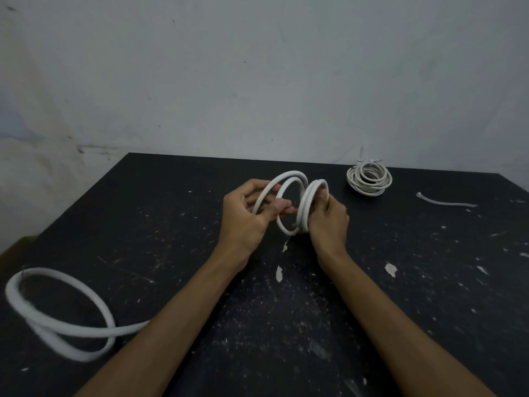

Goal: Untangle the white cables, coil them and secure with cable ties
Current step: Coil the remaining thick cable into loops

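Note:
Above the middle of the black table [171, 230] I hold a white cable [289, 179] wound into upright loops. My left hand [249, 216] grips the left loops, thumb and fingers curled round the strand. My right hand [326, 219] grips a tight bundle of loops at the right side. The cable's loose end [57, 328] runs under my left forearm and lies in a big blurred loop at the near left. A finished white coil [369, 179] with a tie round it lies at the far right. A loose cable tie [446, 202] lies to its right.
A pale grey wall [257, 81] stands just behind the table's far edge. The tabletop is scuffed, with white chips and flecks. The table's left edge runs diagonally, with a bit of brown floor [17, 245] beyond it.

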